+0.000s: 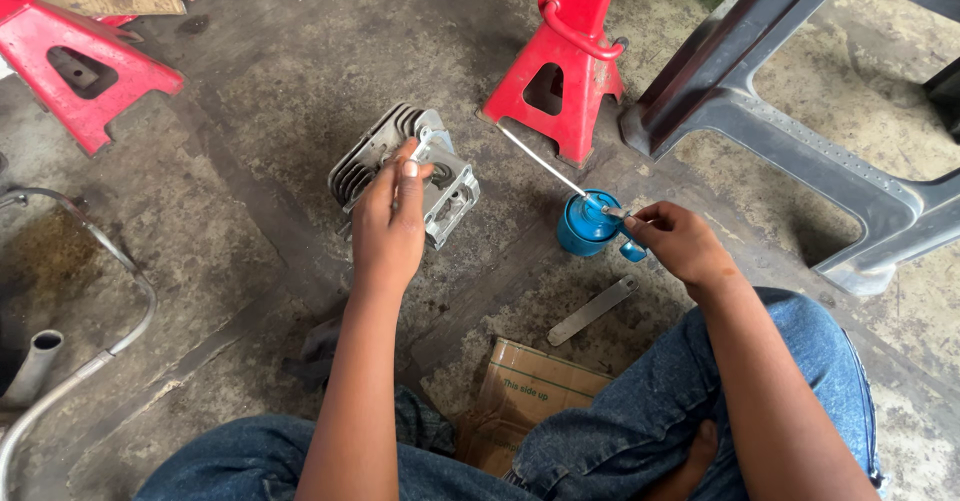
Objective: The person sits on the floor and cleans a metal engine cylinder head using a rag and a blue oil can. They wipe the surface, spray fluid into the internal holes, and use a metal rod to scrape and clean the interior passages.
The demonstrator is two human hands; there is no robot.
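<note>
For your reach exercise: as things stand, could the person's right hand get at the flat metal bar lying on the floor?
Probably yes: the flat metal bar lies uncovered just below the right hand, though that hand holds the blue oil can.

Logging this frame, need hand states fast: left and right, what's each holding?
Left hand: closed on the finned engine cylinder on the floor.
Right hand: closed on the blue oil can, at its trigger.

Between your hands the floor point(250, 161) lies open; a red jack stand point(560, 71) (just behind the blue oil can point(585, 226)) and the grey frame point(800, 131) block beyond.
</note>
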